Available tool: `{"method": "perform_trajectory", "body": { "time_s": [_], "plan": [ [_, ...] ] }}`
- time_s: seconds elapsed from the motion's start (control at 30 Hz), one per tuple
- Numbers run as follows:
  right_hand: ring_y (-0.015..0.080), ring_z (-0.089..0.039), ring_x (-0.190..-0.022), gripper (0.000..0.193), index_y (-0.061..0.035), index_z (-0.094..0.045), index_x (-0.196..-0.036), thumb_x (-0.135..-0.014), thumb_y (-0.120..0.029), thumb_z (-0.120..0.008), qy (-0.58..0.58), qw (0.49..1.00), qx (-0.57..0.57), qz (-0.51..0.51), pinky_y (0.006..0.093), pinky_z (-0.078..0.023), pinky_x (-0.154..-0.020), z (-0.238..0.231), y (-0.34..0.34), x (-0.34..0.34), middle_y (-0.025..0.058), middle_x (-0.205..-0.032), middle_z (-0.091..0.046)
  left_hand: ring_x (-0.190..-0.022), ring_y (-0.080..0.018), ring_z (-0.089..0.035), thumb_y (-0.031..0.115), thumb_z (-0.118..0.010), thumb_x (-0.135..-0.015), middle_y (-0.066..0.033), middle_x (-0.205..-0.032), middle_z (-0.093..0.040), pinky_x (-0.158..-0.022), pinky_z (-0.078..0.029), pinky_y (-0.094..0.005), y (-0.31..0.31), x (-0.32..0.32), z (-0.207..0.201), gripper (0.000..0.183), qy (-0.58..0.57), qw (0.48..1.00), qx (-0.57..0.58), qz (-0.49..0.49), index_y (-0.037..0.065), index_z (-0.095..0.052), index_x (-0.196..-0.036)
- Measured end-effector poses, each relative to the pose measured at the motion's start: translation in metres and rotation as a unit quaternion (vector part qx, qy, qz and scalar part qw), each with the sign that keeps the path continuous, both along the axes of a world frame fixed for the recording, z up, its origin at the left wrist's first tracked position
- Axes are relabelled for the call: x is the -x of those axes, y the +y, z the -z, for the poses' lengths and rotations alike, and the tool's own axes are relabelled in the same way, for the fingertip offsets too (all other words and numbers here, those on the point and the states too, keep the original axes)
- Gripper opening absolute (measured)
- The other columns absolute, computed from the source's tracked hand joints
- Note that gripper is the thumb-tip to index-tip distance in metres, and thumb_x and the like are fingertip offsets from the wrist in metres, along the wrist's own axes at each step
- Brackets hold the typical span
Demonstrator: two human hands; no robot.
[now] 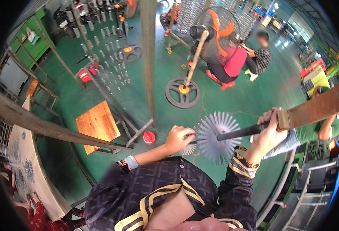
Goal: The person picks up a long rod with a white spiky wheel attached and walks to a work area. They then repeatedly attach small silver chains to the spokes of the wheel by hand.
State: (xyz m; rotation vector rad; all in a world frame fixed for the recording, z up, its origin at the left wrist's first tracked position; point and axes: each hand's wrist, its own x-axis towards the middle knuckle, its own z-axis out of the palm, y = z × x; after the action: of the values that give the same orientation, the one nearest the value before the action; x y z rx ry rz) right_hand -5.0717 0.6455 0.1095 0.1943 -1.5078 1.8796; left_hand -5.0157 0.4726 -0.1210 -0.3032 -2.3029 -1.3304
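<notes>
My left hand point(179, 138) is closed on the rim of a round silver metal disc with many thin radial spokes point(218, 135), held out in front of me. A smaller spoked piece point(188, 149) hangs just below that hand. My right hand point(270, 130) grips a dark rod-like handle point(238, 133) that reaches across the disc's middle. This handle joins a long flat rusty-brown bar point(316, 108) running off to the right. My dark sleeves with gold stripes fill the lower middle.
Green floor below. A wooden stool point(97, 124) stands at the left, a red cap point(149, 137) beside it. A vertical metal post point(149, 61) rises ahead. A standing fan with orange blades point(215, 30) and two crouching people point(246, 57) are farther off. Metal racks lie right.
</notes>
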Motion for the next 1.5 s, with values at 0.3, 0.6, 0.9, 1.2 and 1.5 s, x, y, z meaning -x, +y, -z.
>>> {"method": "perform_trajectory", "body": {
  "time_s": [0.3,0.6,0.9,1.2,1.5],
  "plan": [
    [0.0062,-0.040,-0.052,0.004,0.0016,-0.052,-0.090,-0.087,-0.001,-0.050,-0.020,1.000,-0.013,-0.012,0.0196,-0.034,-0.045,0.006,0.015,-0.003,0.0014,-0.068,-0.046,-0.068,-0.0181,-0.062,0.010,-0.068,-0.072,-0.0027,-0.078,-0.066,-0.066,-0.045,-0.0305,-0.109,0.014,-0.136,0.008,0.192,0.968,0.075,-0.145,0.011,-0.065,-0.079],
    [0.0067,-0.042,-0.051,0.009,0.0013,-0.052,-0.087,-0.087,-0.007,-0.056,-0.015,0.999,-0.027,-0.030,0.0208,-0.034,-0.045,0.000,0.006,-0.009,0.0018,-0.065,-0.047,-0.072,-0.0135,-0.061,0.019,-0.071,-0.074,-0.0069,-0.079,-0.067,-0.067,-0.048,-0.0266,-0.298,0.021,-0.357,0.021,0.473,0.765,-0.002,-0.437,0.003,-0.068,-0.089],
    [0.0079,-0.048,-0.051,0.007,-0.0003,-0.062,-0.084,-0.079,-0.002,-0.056,-0.064,0.991,-0.083,0.079,0.0227,-0.039,-0.046,0.006,0.022,-0.009,-0.0003,-0.062,-0.052,-0.072,-0.0148,-0.063,0.041,-0.071,-0.072,-0.0096,-0.081,-0.068,-0.067,-0.048,-0.0294,-0.333,0.074,-0.409,0.045,0.289,0.834,0.053,-0.467,0.002,-0.068,-0.094],
    [0.0066,-0.052,-0.059,0.016,0.0017,-0.057,-0.090,-0.076,0.007,-0.051,-0.040,0.998,-0.048,-0.022,0.0215,-0.041,-0.052,0.018,0.014,-0.010,0.0015,-0.070,-0.056,-0.087,-0.0132,-0.060,0.023,-0.071,-0.078,-0.0088,-0.095,-0.066,-0.081,-0.044,-0.0257,-0.431,0.099,-0.410,0.033,0.335,0.862,0.008,-0.380,-0.002,-0.065,-0.098],
    [0.0092,-0.056,-0.081,0.027,0.0053,-0.057,-0.096,-0.073,0.010,-0.045,-0.037,0.996,-0.065,-0.037,0.0239,-0.045,-0.075,0.026,0.014,-0.005,0.0044,-0.084,-0.061,-0.100,-0.0198,-0.056,0.027,-0.067,-0.078,-0.0089,-0.109,-0.063,-0.089,-0.040,-0.0301,-0.504,0.092,-0.415,0.039,0.352,0.820,0.092,-0.441,-0.002,-0.062,-0.105]
  ]
}}
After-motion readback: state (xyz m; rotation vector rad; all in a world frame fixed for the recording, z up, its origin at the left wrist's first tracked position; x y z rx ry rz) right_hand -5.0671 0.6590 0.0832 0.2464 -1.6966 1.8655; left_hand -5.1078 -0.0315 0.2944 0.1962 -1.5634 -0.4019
